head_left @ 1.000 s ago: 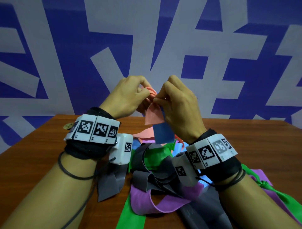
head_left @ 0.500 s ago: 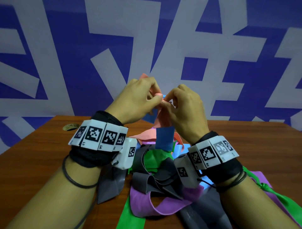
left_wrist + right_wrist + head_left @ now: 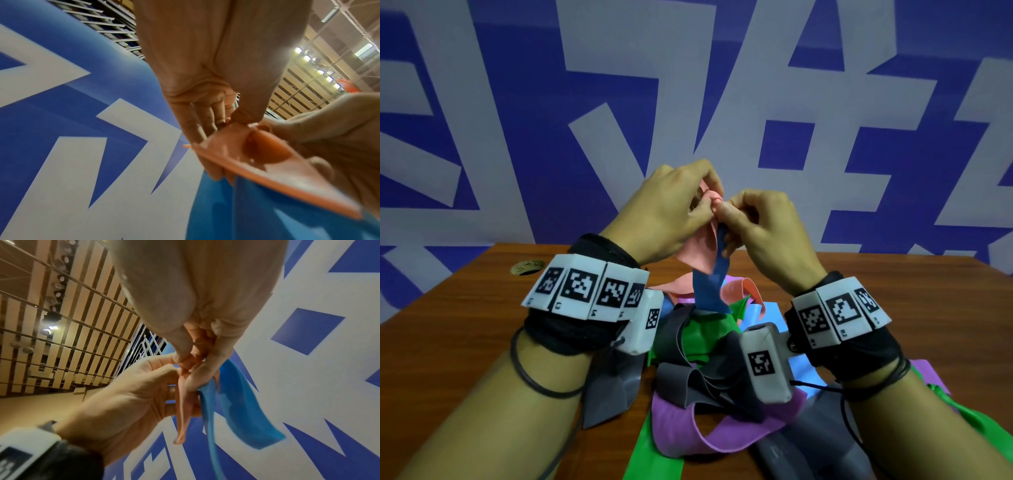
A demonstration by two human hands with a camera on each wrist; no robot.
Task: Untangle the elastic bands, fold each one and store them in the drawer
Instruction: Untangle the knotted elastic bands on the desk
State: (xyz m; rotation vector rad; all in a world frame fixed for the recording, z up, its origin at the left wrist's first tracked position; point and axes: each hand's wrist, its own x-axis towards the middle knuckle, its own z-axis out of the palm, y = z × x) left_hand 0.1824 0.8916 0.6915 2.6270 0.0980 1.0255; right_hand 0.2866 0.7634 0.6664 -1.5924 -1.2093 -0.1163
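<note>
Both hands are raised above the table, working a knot where a salmon-pink band [image 3: 698,250] and a blue band [image 3: 710,284] are tied. My left hand [image 3: 671,212] pinches the pink band [image 3: 257,155] at the knot between thumb and fingers. My right hand [image 3: 756,222] pinches the same knot from the other side, with the blue band [image 3: 236,410] and pink band [image 3: 182,410] hanging from its fingers. Under the hands lies a tangled pile of grey [image 3: 688,377], green [image 3: 702,335] and purple [image 3: 688,428] bands. No drawer shows in any view.
The pile lies on a brown wooden table [image 3: 465,342]. A small round brass-coloured object [image 3: 527,267] sits at the table's back left. A blue-and-white patterned wall [image 3: 517,120] stands right behind the table. More green [image 3: 962,411] and purple bands trail off to the right.
Both hands have stayed together at the knot, shifting their pinch. The pink flap now hangs lower and the blue strip dangles straight down between the hands.
</note>
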